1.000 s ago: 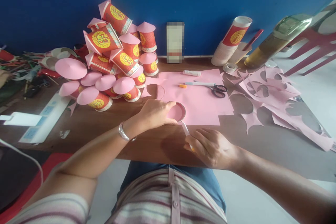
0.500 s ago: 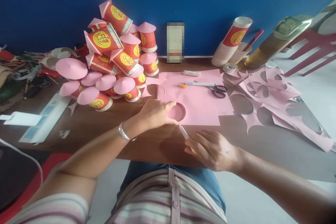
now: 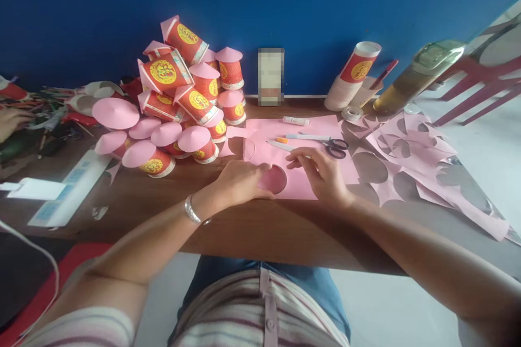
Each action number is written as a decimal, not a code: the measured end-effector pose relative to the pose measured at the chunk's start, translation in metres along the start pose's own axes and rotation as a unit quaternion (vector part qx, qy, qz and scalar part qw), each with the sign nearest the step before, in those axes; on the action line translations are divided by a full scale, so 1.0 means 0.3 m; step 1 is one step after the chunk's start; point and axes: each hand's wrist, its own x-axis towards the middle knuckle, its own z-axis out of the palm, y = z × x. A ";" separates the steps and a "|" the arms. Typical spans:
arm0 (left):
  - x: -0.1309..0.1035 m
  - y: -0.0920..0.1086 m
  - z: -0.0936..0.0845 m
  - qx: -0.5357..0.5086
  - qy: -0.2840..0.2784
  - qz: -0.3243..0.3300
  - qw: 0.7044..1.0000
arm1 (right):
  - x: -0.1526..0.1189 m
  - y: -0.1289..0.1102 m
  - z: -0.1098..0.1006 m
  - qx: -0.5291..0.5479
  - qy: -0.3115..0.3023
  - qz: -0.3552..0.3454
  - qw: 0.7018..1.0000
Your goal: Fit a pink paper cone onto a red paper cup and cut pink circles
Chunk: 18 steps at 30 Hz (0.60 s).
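My left hand (image 3: 243,179) grips a thin round ring (image 3: 285,181) from its left side, thumb and fingers spread around it. The ring lies flat on a pink paper sheet (image 3: 301,165) near the sheet's front edge, and pink shows through it. A white pen (image 3: 280,145) is pinched in my right hand (image 3: 321,174), its tip pointing left above the sheet. Behind my right hand lie black-handled scissors (image 3: 337,148), a second white pen (image 3: 307,136), an orange cap (image 3: 281,140) and a white glue stick (image 3: 296,120). A drawn circle (image 3: 249,150) shows on the sheet's left part.
Red paper cups with pink cone tops (image 3: 195,97) are heaped at the left. Cut pink scraps (image 3: 391,173) cover the right side. A cup stack (image 3: 350,76), tape roll (image 3: 352,113) and bottle (image 3: 419,73) stand behind. Another person's hand (image 3: 14,122) is at far left.
My right hand with the pen has moved from the table's front edge up over the paper, the pen tip swinging around to the ring's far side. My left hand stays on the ring.
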 end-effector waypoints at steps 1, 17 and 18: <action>-0.001 0.001 0.000 0.001 0.002 -0.001 1.000 | 0.010 0.018 0.016 0.018 0.010 0.001 1.000; -0.005 0.003 0.008 -0.001 0.038 0.009 0.999 | -0.043 0.072 0.042 -0.066 -0.213 -0.083 0.971; -0.005 0.002 0.009 0.002 0.039 0.010 0.999 | -0.041 0.073 0.042 -0.070 -0.213 -0.078 0.971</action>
